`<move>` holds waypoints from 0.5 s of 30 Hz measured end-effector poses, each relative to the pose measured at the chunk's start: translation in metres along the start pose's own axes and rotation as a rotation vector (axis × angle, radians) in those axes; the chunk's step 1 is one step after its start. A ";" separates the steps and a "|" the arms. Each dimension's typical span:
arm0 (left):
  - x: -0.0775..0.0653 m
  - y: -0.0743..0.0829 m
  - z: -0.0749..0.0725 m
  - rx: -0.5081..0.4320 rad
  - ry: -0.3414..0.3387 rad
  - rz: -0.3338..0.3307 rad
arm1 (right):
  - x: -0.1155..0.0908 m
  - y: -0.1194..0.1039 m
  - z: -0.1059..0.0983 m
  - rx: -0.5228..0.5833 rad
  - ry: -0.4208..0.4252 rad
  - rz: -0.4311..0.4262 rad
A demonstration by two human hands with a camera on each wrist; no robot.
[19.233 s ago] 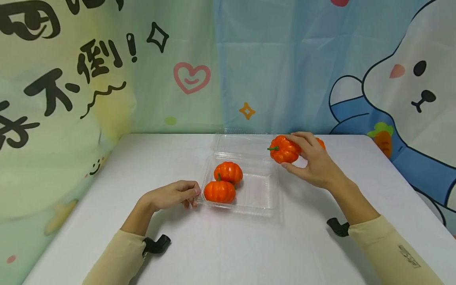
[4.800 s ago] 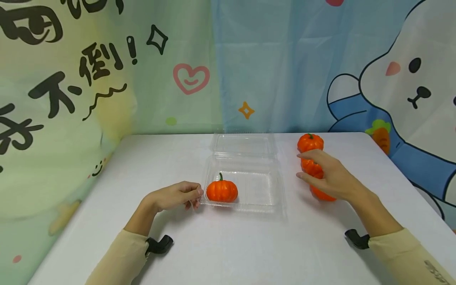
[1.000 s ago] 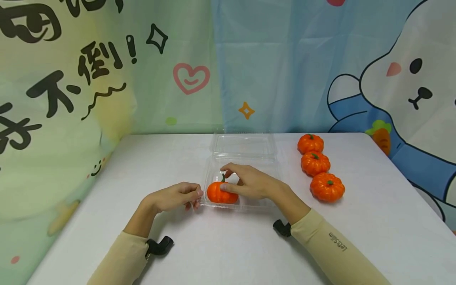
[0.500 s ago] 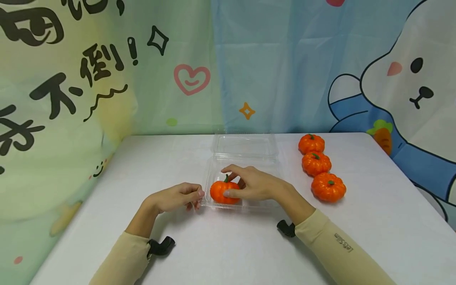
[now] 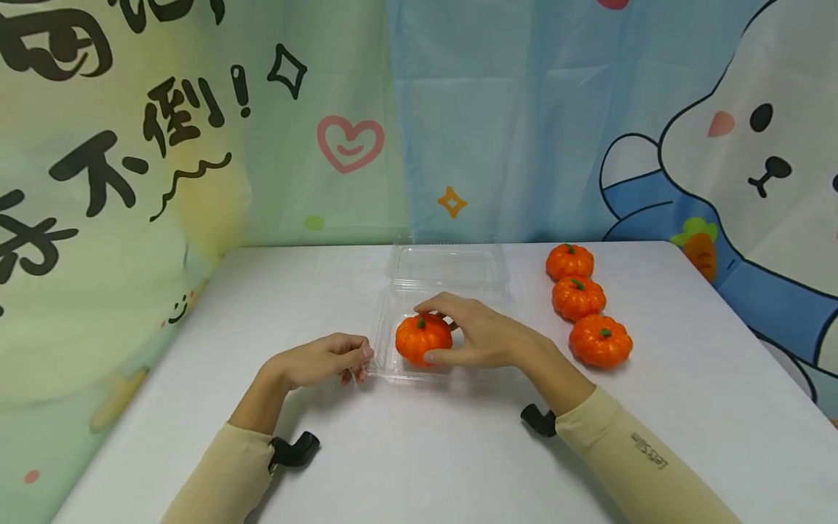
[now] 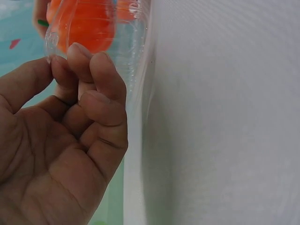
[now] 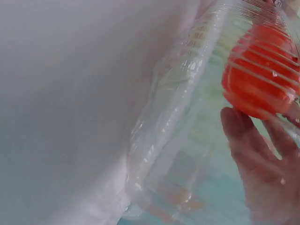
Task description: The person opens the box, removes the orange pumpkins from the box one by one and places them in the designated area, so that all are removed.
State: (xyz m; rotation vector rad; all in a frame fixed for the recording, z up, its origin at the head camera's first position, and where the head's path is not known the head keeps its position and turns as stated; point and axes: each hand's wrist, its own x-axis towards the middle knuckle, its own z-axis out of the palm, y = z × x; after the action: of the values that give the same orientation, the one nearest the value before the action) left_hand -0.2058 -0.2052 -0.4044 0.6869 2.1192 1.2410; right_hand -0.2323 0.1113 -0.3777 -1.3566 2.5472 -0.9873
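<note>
My left hand pinches the left front corner of a clear plastic clamshell box between thumb and index finger, the other fingers curled, as the left wrist view shows. My right hand grips a small orange pumpkin with a green stem, thumb at the near side and fingers behind it. The pumpkin is over the left part of the box and tilted, its stem toward the camera. Through the ribbed plastic wall, the right wrist view shows the pumpkin at the fingertips.
Three more pumpkins stand in a slanting row right of the box: a far one, a middle one and a near one. The box's lid lies open toward the back edge of the white table. A printed curtain hangs behind.
Earlier, two pumpkins were in the box; one now stands in the row at right. Lately my right hand has taken hold of the last pumpkin, tipped it and raised it slightly rightward. Left hand unmoved.
</note>
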 end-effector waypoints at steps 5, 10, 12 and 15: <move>0.000 0.001 0.000 0.003 -0.005 0.003 | -0.007 0.002 -0.005 -0.046 0.063 -0.073; 0.000 0.002 0.001 0.005 -0.003 -0.003 | -0.016 0.004 -0.009 -0.067 0.113 -0.095; -0.001 0.002 0.000 0.007 0.001 -0.007 | -0.018 0.005 -0.010 -0.075 0.128 -0.101; -0.001 0.003 0.000 0.005 0.002 -0.009 | -0.024 0.005 -0.013 -0.083 0.146 -0.110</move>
State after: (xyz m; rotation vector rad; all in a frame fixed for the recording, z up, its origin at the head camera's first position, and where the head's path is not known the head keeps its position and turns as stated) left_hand -0.2049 -0.2043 -0.4021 0.6775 2.1255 1.2327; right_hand -0.2259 0.1382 -0.3758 -1.5149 2.6719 -1.0468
